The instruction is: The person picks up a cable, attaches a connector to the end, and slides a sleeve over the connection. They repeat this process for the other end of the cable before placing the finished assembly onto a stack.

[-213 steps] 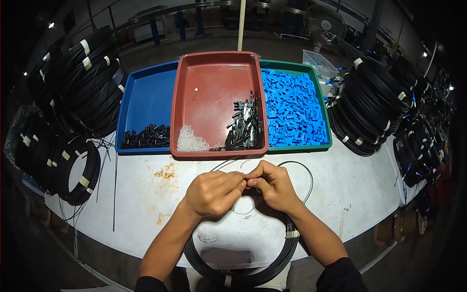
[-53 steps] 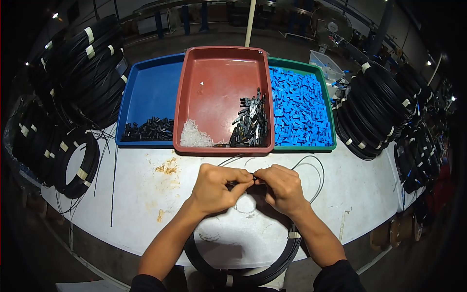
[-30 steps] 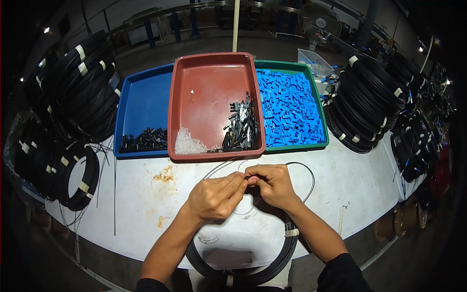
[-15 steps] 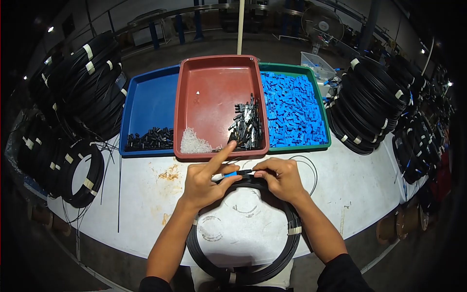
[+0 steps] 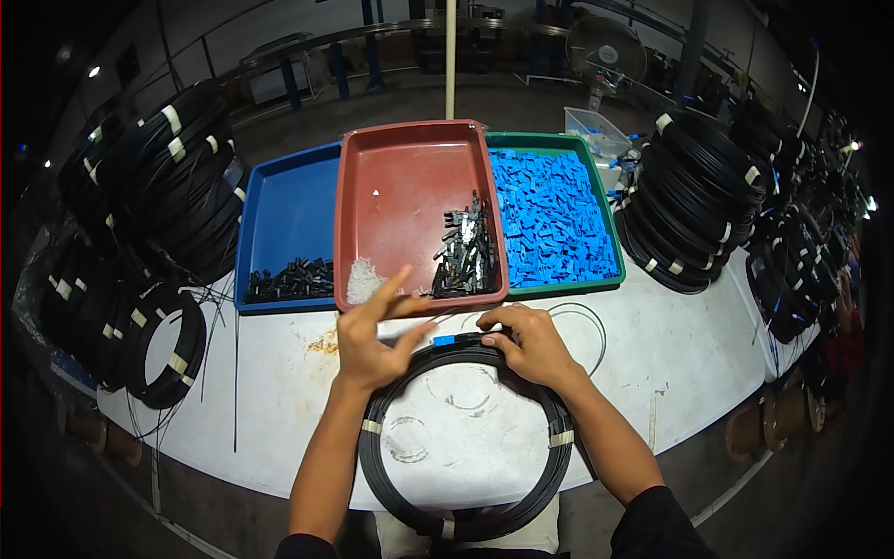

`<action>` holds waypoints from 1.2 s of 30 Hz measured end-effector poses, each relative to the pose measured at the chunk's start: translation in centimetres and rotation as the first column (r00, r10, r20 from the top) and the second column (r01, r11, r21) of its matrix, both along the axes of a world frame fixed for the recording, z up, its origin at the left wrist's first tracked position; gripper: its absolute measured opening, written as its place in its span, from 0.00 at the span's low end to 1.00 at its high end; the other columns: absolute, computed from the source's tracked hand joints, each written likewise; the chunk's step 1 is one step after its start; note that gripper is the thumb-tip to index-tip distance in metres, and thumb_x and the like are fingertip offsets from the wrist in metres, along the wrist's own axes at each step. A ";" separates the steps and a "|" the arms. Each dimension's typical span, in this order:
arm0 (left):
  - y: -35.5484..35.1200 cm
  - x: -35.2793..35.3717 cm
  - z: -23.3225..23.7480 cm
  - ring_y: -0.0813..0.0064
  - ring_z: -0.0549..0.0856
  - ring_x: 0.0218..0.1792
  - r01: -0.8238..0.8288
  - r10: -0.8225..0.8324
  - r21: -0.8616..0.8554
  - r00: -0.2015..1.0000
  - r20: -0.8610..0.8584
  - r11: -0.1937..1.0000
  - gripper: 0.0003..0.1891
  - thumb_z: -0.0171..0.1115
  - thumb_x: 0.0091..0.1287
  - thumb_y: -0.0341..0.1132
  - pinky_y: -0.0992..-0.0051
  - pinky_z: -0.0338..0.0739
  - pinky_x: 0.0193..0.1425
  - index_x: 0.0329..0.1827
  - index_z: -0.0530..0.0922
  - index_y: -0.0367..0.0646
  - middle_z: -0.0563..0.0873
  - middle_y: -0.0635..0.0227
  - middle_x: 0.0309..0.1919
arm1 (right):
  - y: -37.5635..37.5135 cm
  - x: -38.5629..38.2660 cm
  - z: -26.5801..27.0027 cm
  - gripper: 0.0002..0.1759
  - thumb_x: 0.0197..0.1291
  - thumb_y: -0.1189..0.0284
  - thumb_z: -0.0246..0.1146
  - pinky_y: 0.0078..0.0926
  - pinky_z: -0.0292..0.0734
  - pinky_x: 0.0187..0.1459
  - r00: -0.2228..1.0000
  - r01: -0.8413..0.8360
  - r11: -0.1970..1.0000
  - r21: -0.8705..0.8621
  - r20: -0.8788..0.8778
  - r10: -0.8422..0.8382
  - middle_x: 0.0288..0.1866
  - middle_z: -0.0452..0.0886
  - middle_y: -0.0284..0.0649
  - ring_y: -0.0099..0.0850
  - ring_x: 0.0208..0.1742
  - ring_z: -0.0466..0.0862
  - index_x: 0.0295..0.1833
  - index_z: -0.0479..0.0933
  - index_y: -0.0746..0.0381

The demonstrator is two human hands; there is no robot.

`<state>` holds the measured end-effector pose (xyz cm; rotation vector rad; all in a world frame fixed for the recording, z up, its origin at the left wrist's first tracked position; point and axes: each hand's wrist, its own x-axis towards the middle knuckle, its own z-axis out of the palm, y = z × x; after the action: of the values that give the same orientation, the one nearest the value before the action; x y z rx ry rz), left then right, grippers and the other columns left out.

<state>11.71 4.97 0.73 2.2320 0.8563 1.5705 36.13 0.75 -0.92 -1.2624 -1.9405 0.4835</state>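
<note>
My right hand (image 5: 531,347) pinches the black rear part of a blue-and-black cable connector (image 5: 445,341) between thumb and fingers. The connector's blue end points left, toward my left hand (image 5: 371,347). That hand is apart from it, thumb and fingers spread, with nothing visible between them. Below both hands lies a coil of black cable (image 5: 377,461), bound with pale tape, on the white table at its near edge. The connector lies over the top of this coil. My right fingers partly hide its black end.
A red tray (image 5: 400,200) holds black parts (image 5: 466,252) and small clear pieces (image 5: 363,281). Behind it are a blue tray (image 5: 289,210) with black parts and a green tray (image 5: 615,252) of blue pieces (image 5: 549,219). Stacked cable coils flank left (image 5: 182,182) and right (image 5: 694,210).
My left hand has let go of the blue end and moved slightly left, its fingers opening. The connector has come down closer to the coil, still in my right hand. The view has shifted slightly.
</note>
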 end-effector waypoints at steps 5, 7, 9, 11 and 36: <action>3.3 -3.9 -3.4 0.70 0.90 0.26 -0.266 0.267 0.074 0.964 0.005 0.961 0.18 0.71 0.67 0.32 0.73 0.83 0.35 0.59 0.85 0.41 0.92 0.62 0.27 | 0.1 -0.2 0.3 0.11 0.70 0.73 0.61 0.48 0.78 0.54 0.988 -0.071 0.981 -0.183 0.123 0.094 0.44 0.87 0.56 0.56 0.50 0.85 0.51 0.83 0.68; 3.3 -3.9 -4.5 0.71 0.89 0.24 -0.249 0.269 -0.166 0.957 0.106 0.954 0.14 0.70 0.71 0.35 0.74 0.81 0.33 0.57 0.86 0.43 0.90 0.62 0.24 | 0.2 -0.3 -0.2 0.14 0.72 0.71 0.58 0.51 0.77 0.54 0.980 -0.068 0.990 -0.125 0.178 0.090 0.46 0.86 0.60 0.59 0.51 0.84 0.54 0.81 0.69; 3.6 -3.9 -5.4 0.72 0.90 0.24 -0.265 0.286 -0.195 0.954 0.091 0.944 0.12 0.69 0.72 0.36 0.74 0.81 0.32 0.55 0.86 0.43 0.90 0.63 0.23 | 0.5 -0.6 0.2 0.15 0.72 0.71 0.55 0.54 0.77 0.54 0.966 -0.104 0.982 -0.160 0.219 0.138 0.45 0.85 0.62 0.61 0.50 0.84 0.55 0.81 0.69; 3.7 -3.9 -5.6 0.71 0.91 0.25 -0.283 0.301 -0.190 0.951 0.070 0.940 0.11 0.68 0.72 0.36 0.73 0.82 0.32 0.54 0.86 0.44 0.90 0.63 0.23 | 1.2 -1.2 0.6 0.15 0.72 0.70 0.55 0.54 0.77 0.53 0.937 -0.098 0.973 -0.211 0.309 0.162 0.44 0.85 0.61 0.61 0.49 0.84 0.52 0.81 0.69; 3.5 -3.8 -4.9 0.72 0.81 0.16 -0.307 0.311 -0.047 0.944 0.112 0.950 0.08 0.68 0.71 0.37 0.72 0.73 0.24 0.47 0.87 0.44 0.81 0.67 0.15 | 0.0 -7.3 5.3 0.19 0.44 0.74 0.70 0.46 0.80 0.38 0.939 -0.147 0.927 0.345 0.344 0.021 0.40 0.81 0.45 0.49 0.38 0.85 0.45 0.77 0.64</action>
<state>7.90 8.50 -4.19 2.0352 1.2339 1.7903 28.83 0.76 4.42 -1.0670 -2.2462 -0.0676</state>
